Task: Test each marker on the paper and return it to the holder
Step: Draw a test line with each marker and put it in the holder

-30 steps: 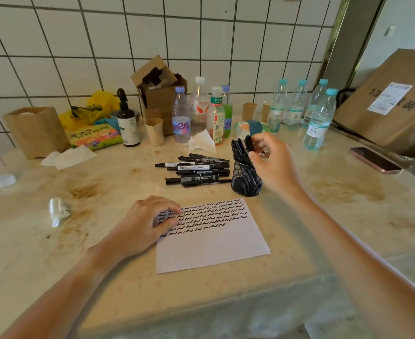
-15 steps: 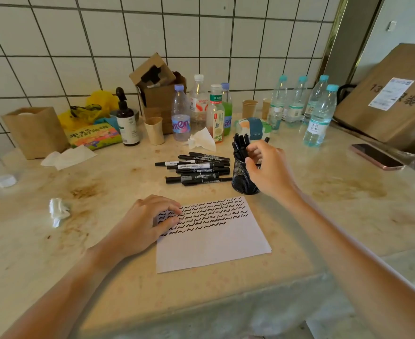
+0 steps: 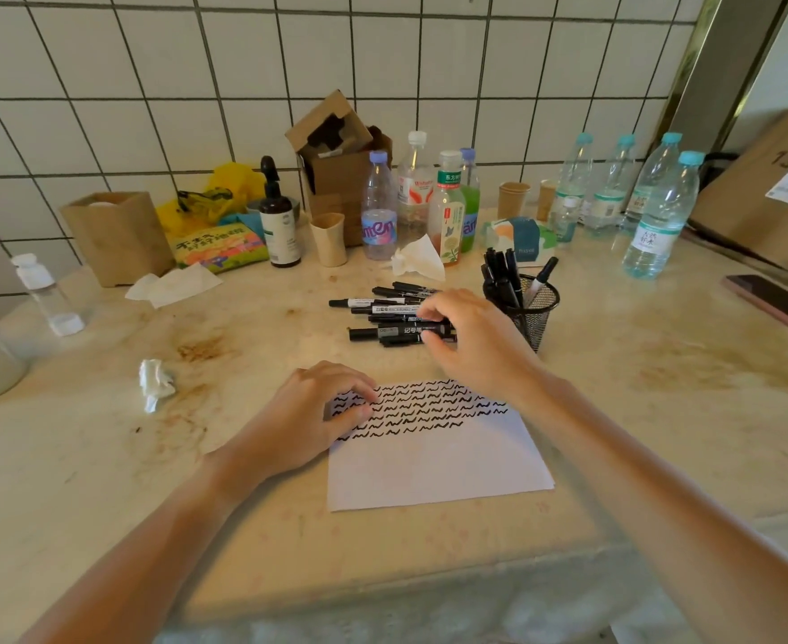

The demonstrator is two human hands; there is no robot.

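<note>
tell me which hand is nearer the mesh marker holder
Right. The right hand reaches over the loose markers just left of the mesh holder; the left hand rests on the paper, farther away.

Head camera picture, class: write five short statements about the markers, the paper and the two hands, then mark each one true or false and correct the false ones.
1. The black wire-mesh pen holder stands on the white sheet of paper. False: it stands on the beige stone counter, behind the sheet.
2. The left hand rests on the sheet's left edge. True.
3. The right hand reaches into the holder. False: its fingers are at the pile of loose black markers left of the holder.
4. Black squiggles cover only the sheet's upper part. True.
5. The holder is empty. False: several markers stand in it.
</note>
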